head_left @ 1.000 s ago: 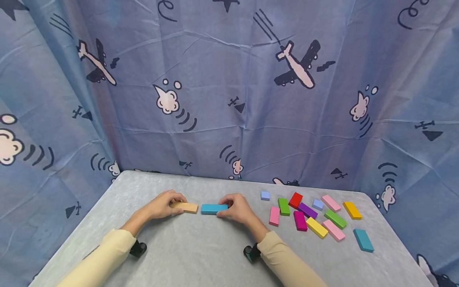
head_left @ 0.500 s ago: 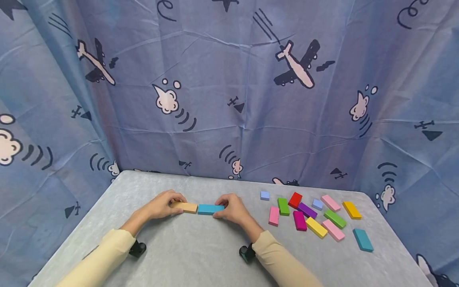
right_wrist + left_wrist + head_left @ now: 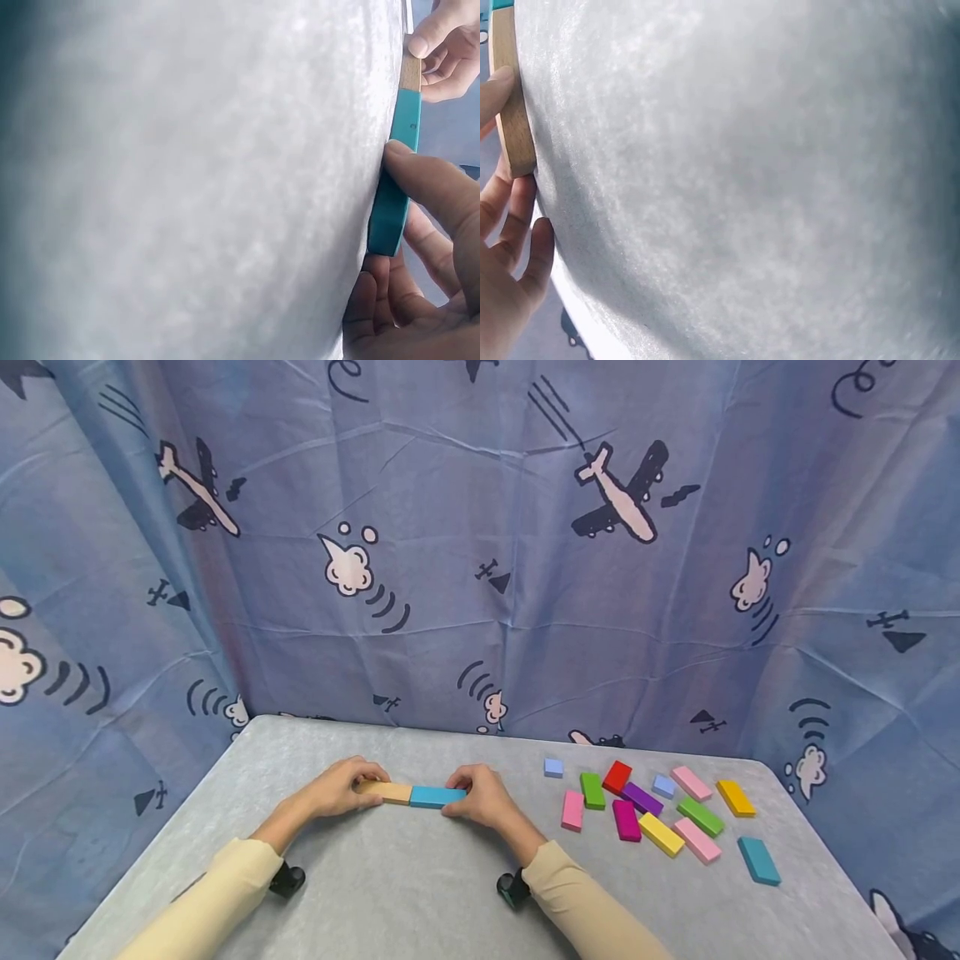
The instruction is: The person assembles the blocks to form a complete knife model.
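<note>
My left hand (image 3: 341, 787) pinches a natural wood block (image 3: 396, 792) between thumb and fingers near its left end. A blue block (image 3: 437, 797) lies end to end with it, and my right hand (image 3: 483, 795) pinches that one at its right end. Both blocks lie flat in one line on the grey tabletop, their short ends meeting. In the left wrist view the wooden block (image 3: 514, 120) has a sliver of the blue one past its far end. The right wrist view shows the blue block (image 3: 394, 195), looking teal there, against the wooden one (image 3: 410, 73).
Right of my hands lies a loose group of coloured blocks, among them a red block (image 3: 617, 777), a yellow block (image 3: 662, 835) and a teal block (image 3: 759, 861). A small light blue block (image 3: 553, 768) lies nearest the back. A patterned curtain (image 3: 420, 568) hangs behind the table.
My right hand has slid the blue block leftward, closing the gap to the wooden block. My left hand and the wooden block have stayed in place.
</note>
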A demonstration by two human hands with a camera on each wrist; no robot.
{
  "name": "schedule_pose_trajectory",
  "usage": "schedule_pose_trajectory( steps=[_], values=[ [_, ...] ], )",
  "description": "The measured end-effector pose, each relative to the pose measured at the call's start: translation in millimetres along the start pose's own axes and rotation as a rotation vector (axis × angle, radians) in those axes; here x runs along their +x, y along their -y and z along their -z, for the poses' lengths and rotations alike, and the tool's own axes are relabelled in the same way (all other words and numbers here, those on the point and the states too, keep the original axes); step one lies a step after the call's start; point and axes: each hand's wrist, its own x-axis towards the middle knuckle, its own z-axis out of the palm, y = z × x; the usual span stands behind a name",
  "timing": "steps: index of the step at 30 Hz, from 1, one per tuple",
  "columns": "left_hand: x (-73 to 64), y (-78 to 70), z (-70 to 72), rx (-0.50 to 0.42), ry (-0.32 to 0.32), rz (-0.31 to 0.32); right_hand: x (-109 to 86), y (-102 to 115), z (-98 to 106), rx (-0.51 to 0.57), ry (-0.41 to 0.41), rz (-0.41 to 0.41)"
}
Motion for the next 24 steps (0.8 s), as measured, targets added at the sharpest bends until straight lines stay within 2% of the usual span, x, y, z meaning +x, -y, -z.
schedule_pose_trajectory(
  steps=[8,13,18,24],
  values=[
    [0.5,0.4,1.6,0.02,0.001,-0.014,0.7,2,0,-0.004,0.006,-0.01],
    [1.5,0.7,2.0,0.034,-0.001,-0.029,-0.2,2,5,0.004,0.044,0.006],
    [1.7,0.4,1.3,0.027,0.0,-0.028,-4.4,-4,20,0.063,0.089,0.064],
    [0.9,0.5,0.5,0.017,0.001,-0.014,-16.5,-20,50,0.12,0.111,0.121]
  ],
)
